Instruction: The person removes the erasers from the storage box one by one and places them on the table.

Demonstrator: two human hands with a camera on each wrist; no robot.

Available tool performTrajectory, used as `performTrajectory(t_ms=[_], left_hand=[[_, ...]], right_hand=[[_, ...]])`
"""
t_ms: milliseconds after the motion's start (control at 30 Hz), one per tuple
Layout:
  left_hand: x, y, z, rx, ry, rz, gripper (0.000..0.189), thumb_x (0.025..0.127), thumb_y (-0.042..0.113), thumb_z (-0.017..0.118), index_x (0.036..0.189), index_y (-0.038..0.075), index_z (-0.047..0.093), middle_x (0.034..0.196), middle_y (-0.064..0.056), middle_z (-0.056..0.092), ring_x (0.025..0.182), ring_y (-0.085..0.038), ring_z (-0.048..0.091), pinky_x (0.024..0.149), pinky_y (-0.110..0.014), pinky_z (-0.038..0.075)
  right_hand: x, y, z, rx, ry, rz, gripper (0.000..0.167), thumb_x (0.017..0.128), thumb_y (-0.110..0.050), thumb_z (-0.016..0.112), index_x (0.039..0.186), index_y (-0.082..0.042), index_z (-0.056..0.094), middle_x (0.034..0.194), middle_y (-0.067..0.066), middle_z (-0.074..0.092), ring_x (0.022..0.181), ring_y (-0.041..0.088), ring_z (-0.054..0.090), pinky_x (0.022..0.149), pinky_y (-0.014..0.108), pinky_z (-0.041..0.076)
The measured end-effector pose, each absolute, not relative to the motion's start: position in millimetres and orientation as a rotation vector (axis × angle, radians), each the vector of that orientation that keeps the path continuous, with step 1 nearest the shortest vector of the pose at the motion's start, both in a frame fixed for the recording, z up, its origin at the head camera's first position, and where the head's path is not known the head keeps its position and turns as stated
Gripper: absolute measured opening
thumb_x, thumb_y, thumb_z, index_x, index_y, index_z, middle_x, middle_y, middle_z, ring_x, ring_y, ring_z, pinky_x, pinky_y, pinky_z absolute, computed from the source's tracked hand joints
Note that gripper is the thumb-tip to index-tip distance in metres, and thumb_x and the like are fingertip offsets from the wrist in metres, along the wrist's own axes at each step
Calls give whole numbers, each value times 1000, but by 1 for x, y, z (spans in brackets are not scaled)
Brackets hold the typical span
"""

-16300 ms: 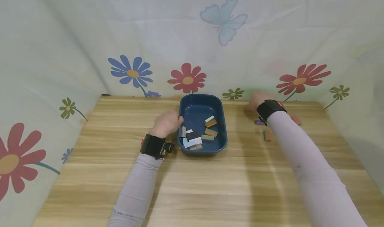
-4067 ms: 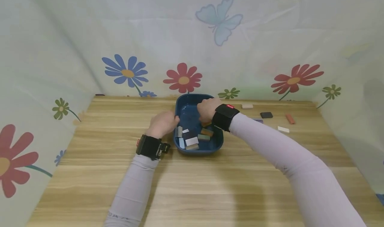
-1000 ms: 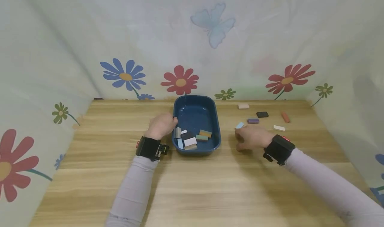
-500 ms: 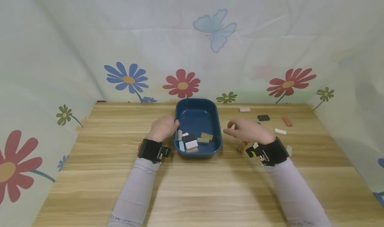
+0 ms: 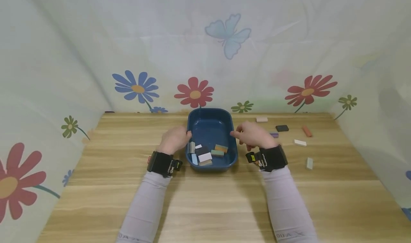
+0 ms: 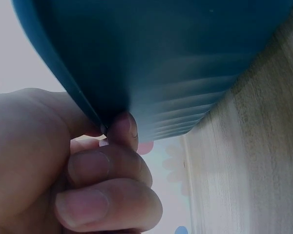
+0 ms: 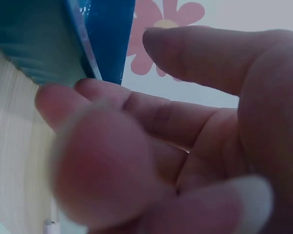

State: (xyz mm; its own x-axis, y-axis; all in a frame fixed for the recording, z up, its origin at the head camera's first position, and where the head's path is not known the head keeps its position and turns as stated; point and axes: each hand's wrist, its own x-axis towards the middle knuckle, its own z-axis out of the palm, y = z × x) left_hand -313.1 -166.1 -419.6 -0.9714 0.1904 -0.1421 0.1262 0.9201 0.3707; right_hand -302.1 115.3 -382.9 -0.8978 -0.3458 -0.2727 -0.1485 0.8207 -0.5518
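A deep blue plastic tub [image 5: 210, 125] stands on the wooden table. My left hand [image 5: 174, 140] grips its left rim; in the left wrist view the fingers [image 6: 110, 204] curl beneath the rim of the tub wall [image 6: 151, 68]. My right hand [image 5: 255, 134] is at the tub's right rim, thumb raised over it. In the right wrist view its thumb and fingers are spread apart, fingertips [image 7: 100, 90] close by the outer wall, with nothing between them. Small coloured bars lie in the tub's near half, among them a white bar [image 5: 204, 157], a green bar [image 5: 217, 152] and an orange bar [image 5: 221, 148].
On the table right of the tub lie a pale pink bar [image 5: 261, 120], a black bar [image 5: 282, 128], a red-orange bar [image 5: 307, 131], a white bar [image 5: 300, 142], a purple bar [image 5: 274, 135] and a grey-green bar [image 5: 309, 163]. A flowered curtain [image 5: 179, 43] hangs behind the table.
My right hand has let go of a light blue bar and moved left to the tub's right rim. The grey-green bar has come into view. My left hand stays on the left rim.
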Motion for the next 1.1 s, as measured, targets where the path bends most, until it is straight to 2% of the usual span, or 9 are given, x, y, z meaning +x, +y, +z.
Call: performTrajectory(t_ms=[133,267,367,500,833,1100], left_hand=[[-313,-165,-422,232,2903,549,37,101,32,44,77,10,61,73,-5,57,69,-23,57,59,-38,43],[-312,-164,-425,257,2894,555,36,102,32,43,81,10,62,76,-5,59,71,-23,57,61,-39,44],[-312,-166,-424,272,2893,554,36,102,32,42,82,9,62,76,-6,59,70,-23,57,62,-40,45],[-313,-169,-423,271,2913,528,37,102,31,41,80,8,60,74,-6,58,69,-23,57,63,-40,44],[-316,-170,-423,252,2931,526,38,102,32,40,81,9,61,77,-7,60,72,-24,58,65,-41,46],[-318,-171,-423,254,2918,536,39,103,34,40,81,9,60,73,-6,55,68,-24,55,59,-37,41]], right_hand=[[-304,114,-389,-360,2639,-760,29,101,-27,55,96,0,65,80,16,66,45,25,57,45,29,40],[-304,114,-401,-397,2674,-690,27,101,-23,55,84,-4,63,72,10,64,46,23,59,48,29,42],[-303,110,-405,-424,2685,-665,29,101,-22,53,79,-5,60,68,5,62,48,23,61,55,30,46],[-304,105,-406,-419,2670,-696,29,102,-22,50,79,-6,55,67,6,60,49,24,61,60,32,47],[-310,106,-404,-416,2648,-678,28,103,-24,48,83,-6,54,72,8,61,51,23,60,60,33,47],[-310,107,-405,-398,2639,-696,29,104,-25,48,82,-6,53,70,7,59,52,24,60,63,34,47]])
